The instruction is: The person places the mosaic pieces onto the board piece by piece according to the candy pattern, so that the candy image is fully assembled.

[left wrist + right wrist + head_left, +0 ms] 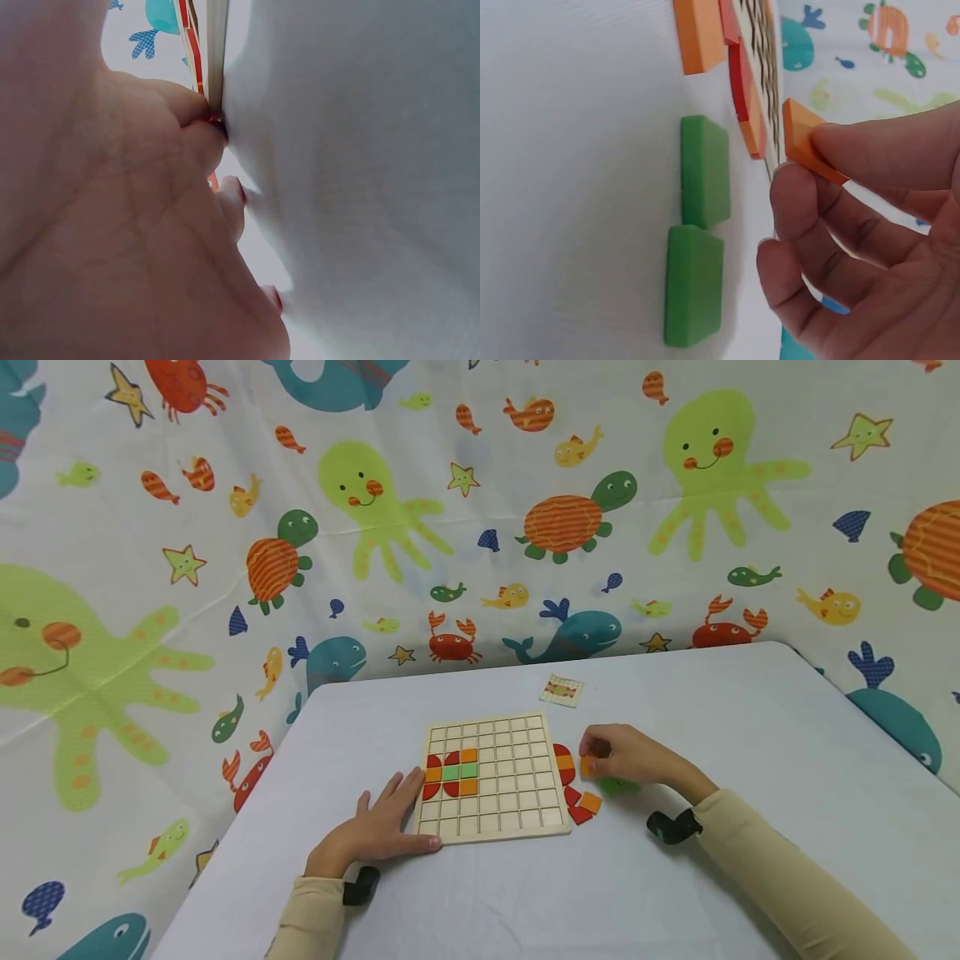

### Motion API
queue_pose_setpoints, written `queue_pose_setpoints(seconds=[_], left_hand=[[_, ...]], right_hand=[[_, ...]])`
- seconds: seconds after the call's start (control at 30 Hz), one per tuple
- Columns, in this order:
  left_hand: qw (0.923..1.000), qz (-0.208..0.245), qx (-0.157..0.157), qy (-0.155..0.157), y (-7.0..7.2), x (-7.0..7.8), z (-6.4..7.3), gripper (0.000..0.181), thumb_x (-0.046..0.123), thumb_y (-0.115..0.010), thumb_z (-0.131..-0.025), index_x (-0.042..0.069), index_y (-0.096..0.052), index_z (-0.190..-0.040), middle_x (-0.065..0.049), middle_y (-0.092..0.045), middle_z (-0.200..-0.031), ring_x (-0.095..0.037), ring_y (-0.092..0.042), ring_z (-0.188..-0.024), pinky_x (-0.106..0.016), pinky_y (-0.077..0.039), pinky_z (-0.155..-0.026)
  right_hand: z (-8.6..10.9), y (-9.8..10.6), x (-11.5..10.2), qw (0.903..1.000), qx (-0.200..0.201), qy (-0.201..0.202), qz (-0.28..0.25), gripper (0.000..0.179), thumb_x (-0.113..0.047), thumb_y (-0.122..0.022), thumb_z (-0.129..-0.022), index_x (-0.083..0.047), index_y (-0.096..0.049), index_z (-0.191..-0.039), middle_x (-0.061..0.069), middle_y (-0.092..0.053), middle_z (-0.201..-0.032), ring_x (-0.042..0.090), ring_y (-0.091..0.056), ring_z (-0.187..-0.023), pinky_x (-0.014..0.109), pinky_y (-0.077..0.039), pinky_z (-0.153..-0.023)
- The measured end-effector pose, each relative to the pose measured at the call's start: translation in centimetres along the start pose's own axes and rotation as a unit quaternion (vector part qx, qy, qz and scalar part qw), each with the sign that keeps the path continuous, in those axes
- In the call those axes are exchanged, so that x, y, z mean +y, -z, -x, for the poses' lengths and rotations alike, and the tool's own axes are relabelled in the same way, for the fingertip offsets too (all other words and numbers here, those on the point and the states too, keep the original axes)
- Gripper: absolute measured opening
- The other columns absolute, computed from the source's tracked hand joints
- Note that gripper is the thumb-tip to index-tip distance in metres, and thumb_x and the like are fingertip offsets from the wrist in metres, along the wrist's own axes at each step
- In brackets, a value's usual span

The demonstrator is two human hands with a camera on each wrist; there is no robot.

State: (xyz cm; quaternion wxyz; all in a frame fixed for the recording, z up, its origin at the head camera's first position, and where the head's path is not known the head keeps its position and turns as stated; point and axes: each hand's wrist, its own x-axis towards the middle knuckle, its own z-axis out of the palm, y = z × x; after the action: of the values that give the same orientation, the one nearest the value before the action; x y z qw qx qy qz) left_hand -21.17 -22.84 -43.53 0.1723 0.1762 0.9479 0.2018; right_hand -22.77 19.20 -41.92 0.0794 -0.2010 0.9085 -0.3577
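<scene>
No readable text, labels or numbers

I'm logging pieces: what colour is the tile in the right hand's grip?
Orange; the tile shows best in the right wrist view.

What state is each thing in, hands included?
Board: lying flat, partly filled with pieces on its left side
Left hand: fingers spread, touching the board's left edge
Held orange piece: pinched, lifted
Right hand: pinching that piece between thumb and fingers
Green pieces: loose, off the board
Red pieces: loose, right of the board
Small card: lying printed side up
</scene>
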Motion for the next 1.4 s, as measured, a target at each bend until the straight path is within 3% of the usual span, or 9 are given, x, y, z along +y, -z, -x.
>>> queue_pose_setpoints(seconds=[0.17, 0.43, 0.8, 1.1, 1.4], left_hand=[[1.0, -0.004, -0.001, 0.003, 0.1, 0.0, 0.0, 0.122, 0.064, -0.083, -0.083, 0.01, -0.02, -0.172, -0.013, -0.018, -0.178, -0.039, -0.003, -0.164, -0.076, 0.006, -0.12], [1.0, -0.008, 0.0, 0.0, 0.1, 0.2, -0.2, 0.122, 0.063, -0.083, -0.082, 0.01, -0.021, -0.172, -0.013, -0.019, -0.178, -0.039, -0.005, -0.164, -0.077, 0.004, -0.12], [1.0, -0.002, -0.001, 0.004, 0.2, 0.4, -0.1, 0.122, 0.062, -0.084, -0.083, 0.009, -0.021, -0.172, -0.014, -0.019, -0.177, -0.039, -0.005, -0.164, -0.076, 0.004, -0.121], [1.0, 0.0, 0.002, 0.003, -0.1, 0.1, 0.0, 0.121, 0.062, -0.084, -0.082, 0.01, -0.021, -0.172, -0.013, -0.019, -0.178, -0.039, -0.005, -0.164, -0.076, 0.003, -0.121], [1.0, -0.004, 0.003, 0.006, 0.0, 0.1, 0.0, 0.122, 0.064, -0.083, -0.082, 0.012, -0.02, -0.173, -0.012, -0.019, -0.178, -0.039, -0.005, -0.164, -0.076, 0.003, -0.121]], right_hand=[[-0.1, 0.4, 0.0, 0.9996, 0.011, 0.02, -0.016, 0.018, -0.004, -0.071, -0.098, -0.002, -0.075, -0.116, 0.001, -0.07, -0.101, 0.022, -0.059, -0.092, 0.036, -0.055, -0.082], [-1.1, 0.4, -1.1, 0.9982, 0.028, 0.035, -0.04, 0.015, -0.004, -0.072, -0.098, -0.003, -0.075, -0.112, 0.0, -0.072, -0.099, 0.023, -0.062, -0.09, 0.038, -0.056, -0.084], [-5.0, -1.4, -3.2, 0.9953, 0.022, 0.06, -0.073, 0.007, -0.003, -0.074, -0.096, -0.004, -0.075, -0.103, -0.001, -0.073, -0.086, 0.019, -0.069, -0.079, 0.034, -0.059, -0.081], [-7.7, -3.3, -4.9, 0.996, 0.03, 0.038, -0.075, 0.004, -0.006, -0.079, -0.093, -0.006, -0.076, -0.096, 0.0, -0.073, -0.085, 0.017, -0.065, -0.08, 0.033, -0.056, -0.076], [-9.9, -5.1, -6.2, 0.9925, 0.029, -0.005, -0.119, 0.005, -0.006, -0.077, -0.095, -0.005, -0.072, -0.094, 0.005, -0.069, -0.086, 0.017, -0.062, -0.075, 0.028, -0.055, -0.069]])
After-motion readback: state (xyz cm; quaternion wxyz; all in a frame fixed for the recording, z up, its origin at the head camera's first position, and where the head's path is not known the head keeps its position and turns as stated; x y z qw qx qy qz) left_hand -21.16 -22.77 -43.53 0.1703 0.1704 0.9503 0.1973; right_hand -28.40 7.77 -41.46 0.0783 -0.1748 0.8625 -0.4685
